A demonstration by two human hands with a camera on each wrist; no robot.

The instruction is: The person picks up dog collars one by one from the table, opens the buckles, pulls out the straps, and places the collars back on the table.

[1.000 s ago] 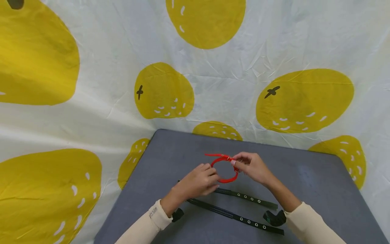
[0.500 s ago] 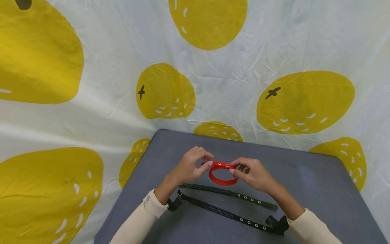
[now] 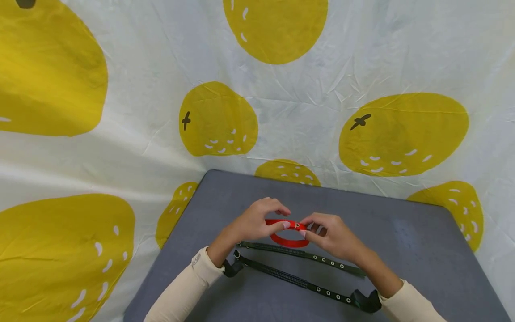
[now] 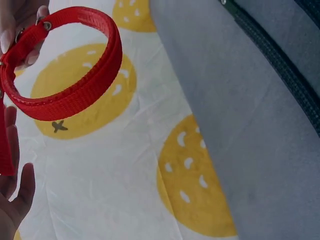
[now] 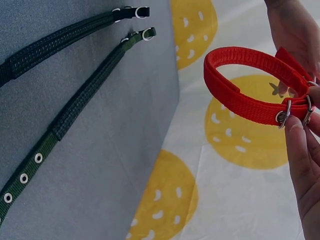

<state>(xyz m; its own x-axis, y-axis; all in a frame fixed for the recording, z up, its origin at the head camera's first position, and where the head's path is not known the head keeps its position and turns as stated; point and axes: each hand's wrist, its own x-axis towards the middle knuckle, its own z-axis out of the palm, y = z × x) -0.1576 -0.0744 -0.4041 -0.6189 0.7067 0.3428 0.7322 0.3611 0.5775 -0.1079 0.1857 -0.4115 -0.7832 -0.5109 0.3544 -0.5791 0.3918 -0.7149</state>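
A red padded collar, buckled into a loop, is held up above the table. My right hand pinches it by the metal buckle and D-ring, thumb against the fingers. On the far side, my left hand is at the collar's free strap end, its thumb and fingers spread apart, touching the strap loosely. Beneath the hands, a dark green collar and a black collar lie stretched out side by side, with eyelets toward the right. The left hand partly hides the red strap end in the head view.
The grey table backs onto a white cloth printed with yellow fruit, which also hangs along the left side. Dark bands sit at both wrists, and the right wrist's band overlaps the black collar's end.
The left hand has gone from the loop's left side to the strap end and then slid right along it. The red collar has tilted and dropped slightly; the right hand keeps its pinch.
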